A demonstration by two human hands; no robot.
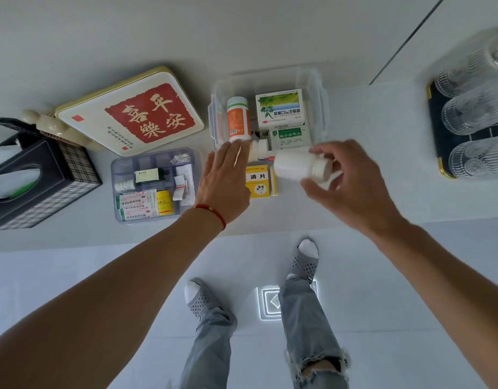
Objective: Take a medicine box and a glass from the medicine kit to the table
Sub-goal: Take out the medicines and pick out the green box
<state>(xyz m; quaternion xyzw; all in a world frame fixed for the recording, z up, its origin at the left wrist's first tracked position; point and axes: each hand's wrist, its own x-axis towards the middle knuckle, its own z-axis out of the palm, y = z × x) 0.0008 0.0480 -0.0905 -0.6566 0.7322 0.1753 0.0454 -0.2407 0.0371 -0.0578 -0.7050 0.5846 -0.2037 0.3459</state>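
Right hand (351, 189) grip on smooth white cylindrical bottle (298, 167), left hand (225, 183) flat — clear plastic kit (318, 88)

The tabletop (74, 237) is plain white. A white bottle (294, 167) sits in the right hand (346, 186). The left hand (225, 186) has a red string bracelet (211, 213) at the wrist. Another bottle (238, 119) carries an orange label and a green cap. One box (259, 182) is yellow, another box (280, 108) white with green leaves. The tin lid (130, 110) is cream with a red square and cream characters. The tissue box (37, 183) is dark with a checked pattern. The ribbed glasses (472, 110) are clear on a dark, gold-edged tray (438, 141).
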